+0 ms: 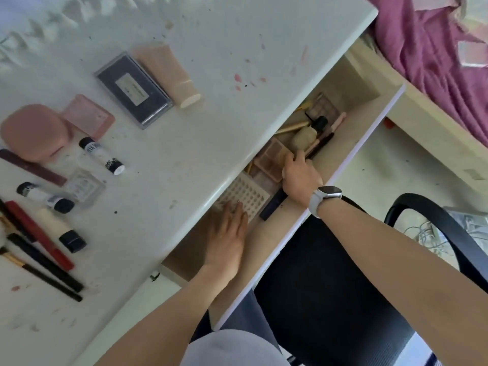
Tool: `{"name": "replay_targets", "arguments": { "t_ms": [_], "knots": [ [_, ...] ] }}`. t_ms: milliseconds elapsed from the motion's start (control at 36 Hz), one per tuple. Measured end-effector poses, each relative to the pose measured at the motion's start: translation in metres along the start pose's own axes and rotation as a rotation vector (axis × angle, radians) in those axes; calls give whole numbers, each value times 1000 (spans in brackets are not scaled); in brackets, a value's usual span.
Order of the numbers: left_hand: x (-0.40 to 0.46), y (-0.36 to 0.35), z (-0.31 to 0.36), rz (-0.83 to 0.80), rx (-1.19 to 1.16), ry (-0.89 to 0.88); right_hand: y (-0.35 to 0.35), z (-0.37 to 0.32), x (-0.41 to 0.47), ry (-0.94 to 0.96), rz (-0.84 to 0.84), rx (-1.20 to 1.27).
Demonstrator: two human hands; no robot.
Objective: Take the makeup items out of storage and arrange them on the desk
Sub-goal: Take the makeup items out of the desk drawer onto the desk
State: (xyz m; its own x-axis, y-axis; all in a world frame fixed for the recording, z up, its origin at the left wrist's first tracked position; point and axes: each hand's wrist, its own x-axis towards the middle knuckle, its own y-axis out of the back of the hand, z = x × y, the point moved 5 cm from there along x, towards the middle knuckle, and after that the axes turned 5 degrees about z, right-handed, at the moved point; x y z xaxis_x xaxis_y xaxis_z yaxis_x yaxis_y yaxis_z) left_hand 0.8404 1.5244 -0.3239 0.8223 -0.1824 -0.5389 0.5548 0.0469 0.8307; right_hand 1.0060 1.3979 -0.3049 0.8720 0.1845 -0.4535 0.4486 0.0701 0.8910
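Note:
Both hands reach into the open drawer (351,143) under the white desk (211,107). My left hand (227,233) lies flat with straight fingers on a perforated beige palette (245,194). My right hand (299,171), with a white watch on its wrist, reaches over a pink eyeshadow palette (269,157); its fingertips are hidden and what they hold is unclear. Further in lie brushes (324,133), a round beige puff (302,136) and another palette (323,108). On the desk sit a dark box (133,89), a beige tube (169,72), pink compacts (34,132), small bottles (101,155) and pencils (39,257).
A black chair (330,273) stands below the drawer, its armrest (435,217) at the right. A bed with purple bedding (433,54) lies at the upper right. A dark slim case (273,206) lies near the drawer front.

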Motion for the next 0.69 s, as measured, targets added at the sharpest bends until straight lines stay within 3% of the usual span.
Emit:
{"name": "replay_targets", "arguments": {
  "t_ms": [139, 306, 472, 694],
  "knots": [
    [-9, 20, 0, 195, 60, -13, 1, -4, -6, 165, -40, 56],
    [18, 41, 2, 319, 80, 8, -10, -20, -22, 483, -102, -183],
    [35, 45, 0, 299, 127, 110, -21, -30, -24, 473, -274, -181],
    [41, 54, 6, 345, 196, 103, -21, -23, -14, 367, -467, -142]
  ]
}}
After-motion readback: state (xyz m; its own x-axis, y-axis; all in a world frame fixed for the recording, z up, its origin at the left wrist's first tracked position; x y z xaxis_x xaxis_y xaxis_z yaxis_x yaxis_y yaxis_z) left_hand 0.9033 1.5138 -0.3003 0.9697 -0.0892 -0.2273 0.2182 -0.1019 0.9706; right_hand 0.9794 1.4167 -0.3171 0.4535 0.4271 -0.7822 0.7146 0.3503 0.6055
